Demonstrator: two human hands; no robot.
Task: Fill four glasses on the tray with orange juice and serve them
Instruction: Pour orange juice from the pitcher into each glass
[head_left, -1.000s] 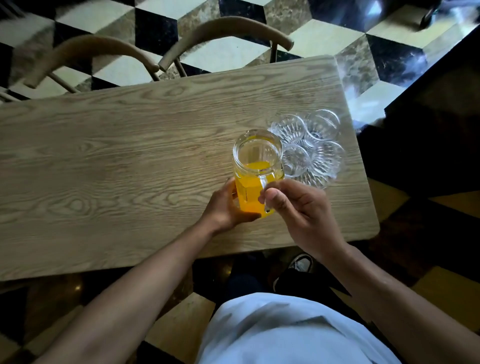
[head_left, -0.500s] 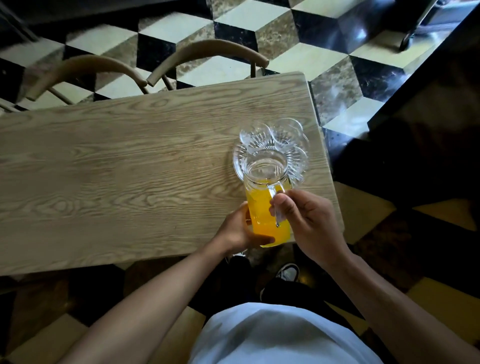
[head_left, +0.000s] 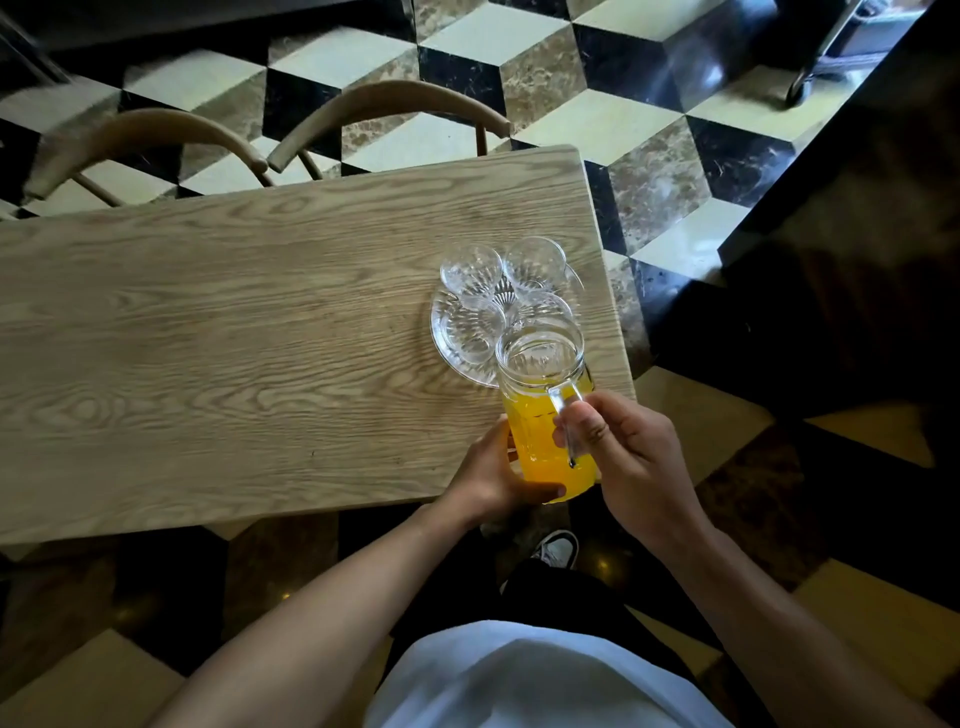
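A clear glass pitcher (head_left: 545, 436) about half full of orange juice is held up over the table's near right corner, its mouth over the near edge of the tray. My right hand (head_left: 628, 457) grips its glass handle. My left hand (head_left: 498, 475) is wrapped around its lower body. Just beyond stands a round cut-glass tray (head_left: 457, 343) with empty clear glasses: one at back left (head_left: 471, 270), one at back right (head_left: 535, 260), a third (head_left: 545, 306) partly hidden behind the pitcher's rim. Any further glass is hidden.
The light wooden table (head_left: 234, 353) ends just right of the tray. Two curved wooden chair backs (head_left: 384, 109) stand along its far side. A dark counter (head_left: 857, 260) rises at the right. Chequered floor lies all round, and my shoe (head_left: 558, 548) shows below the table's edge.
The pitcher has been lifted off the table in both hands and brought up against the tray's near edge. The view has shifted, so the tray sits more to the middle.
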